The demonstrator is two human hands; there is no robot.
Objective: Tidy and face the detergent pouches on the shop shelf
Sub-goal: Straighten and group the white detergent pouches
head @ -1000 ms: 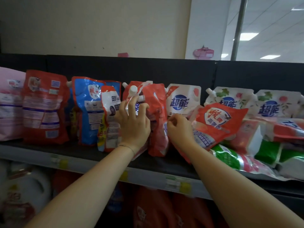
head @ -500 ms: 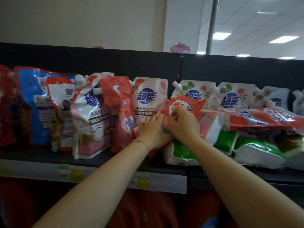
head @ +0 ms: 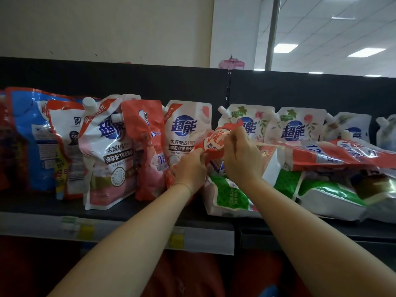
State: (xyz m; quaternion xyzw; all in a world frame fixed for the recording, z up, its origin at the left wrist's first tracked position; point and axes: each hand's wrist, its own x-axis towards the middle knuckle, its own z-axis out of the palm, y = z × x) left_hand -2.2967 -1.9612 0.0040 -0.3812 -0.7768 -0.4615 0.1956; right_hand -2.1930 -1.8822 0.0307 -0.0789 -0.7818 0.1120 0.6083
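Observation:
A crumpled red pouch (head: 214, 139) sits mid-shelf, tilted, on top of a lying green-and-white pouch (head: 229, 195). My left hand (head: 189, 169) grips its lower left edge. My right hand (head: 241, 156) pinches its upper right part. To the left stand a white-and-pink pouch (head: 107, 151), a red pouch (head: 145, 146) and a white pouch with a blue logo (head: 187, 125). Behind my hands stand white floral pouches (head: 255, 121). At the right a red pouch (head: 342, 155) lies flat on a pile of green ones (head: 330, 194).
The dark shelf (head: 53, 203) has a pale front strip with price tags (head: 85, 227). A black back panel (head: 128, 80) rises behind the pouches. A blue pouch (head: 30, 136) and a red-and-white one (head: 64, 146) stand at the far left. Red items fill the shelf below.
My left hand left the upright pouches and joined the right hand on the crumpled red pouch. The view shifted right, and the pouch's top now stands higher.

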